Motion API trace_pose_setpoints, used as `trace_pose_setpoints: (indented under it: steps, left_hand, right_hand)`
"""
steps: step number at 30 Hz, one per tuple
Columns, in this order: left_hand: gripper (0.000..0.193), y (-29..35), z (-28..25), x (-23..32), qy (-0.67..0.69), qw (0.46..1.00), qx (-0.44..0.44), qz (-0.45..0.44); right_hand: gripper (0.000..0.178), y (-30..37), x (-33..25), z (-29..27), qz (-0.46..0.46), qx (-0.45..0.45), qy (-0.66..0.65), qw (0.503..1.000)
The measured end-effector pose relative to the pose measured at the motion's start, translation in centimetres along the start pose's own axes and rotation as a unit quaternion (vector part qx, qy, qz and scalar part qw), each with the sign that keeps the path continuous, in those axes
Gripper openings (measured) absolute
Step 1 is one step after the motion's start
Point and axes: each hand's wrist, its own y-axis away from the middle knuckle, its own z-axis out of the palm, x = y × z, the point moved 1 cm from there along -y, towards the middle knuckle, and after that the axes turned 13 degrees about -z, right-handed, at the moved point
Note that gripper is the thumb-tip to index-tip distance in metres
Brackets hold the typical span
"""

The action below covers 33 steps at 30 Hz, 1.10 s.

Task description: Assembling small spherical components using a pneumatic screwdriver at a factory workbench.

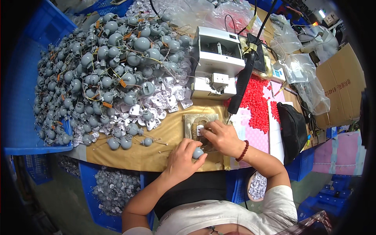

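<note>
My left hand (182,159) is closed around a round grey ball-shaped part (198,153), just in front of a metal block (211,116) with a shaped recess. A thin wire end pokes out beside this hand. The fingertips of my right hand (224,138) are pinched over the recess, on a small white plastic piece (199,130). Exactly how the piece sits in the block is hidden by my fingers. A red bead bracelet circles my right wrist.
A big heap of wired grey balls (113,66) fills the left, with white plastic pieces (166,94) beside it. Behind the block stands a white machine (217,58); a black rod-shaped tool (242,86) hangs alongside. Red pieces (256,102) and a black pouch (293,129) lie right.
</note>
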Motion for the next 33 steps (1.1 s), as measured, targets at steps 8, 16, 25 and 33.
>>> trace_pose_setpoints:
  steps: [8, 16, 25, 33]
  left_hand:
    - [0.034, -0.1, 0.0, -0.2, 0.019, 1.0, -0.001, -0.006]
    - [0.034, 0.1, -0.4, 0.0, 0.018, 1.0, 0.001, -0.008]
    - [0.031, -0.2, -1.5, 0.3, 0.04, 0.996, -0.014, -0.081]
    - [0.056, -1.1, 1.4, 0.7, -0.295, 0.948, 0.095, 0.078]
  right_hand:
    - [0.037, 1.1, 0.3, 0.8, -0.008, 0.068, 0.006, 0.998]
    - [0.034, -0.2, 0.0, 0.1, -0.021, 0.024, 0.011, 0.999]
    - [0.04, 0.2, -1.7, -0.5, -0.024, -0.062, 0.043, 0.997]
    - [0.044, 2.7, 0.1, 0.1, 0.053, 0.073, -0.154, 0.984]
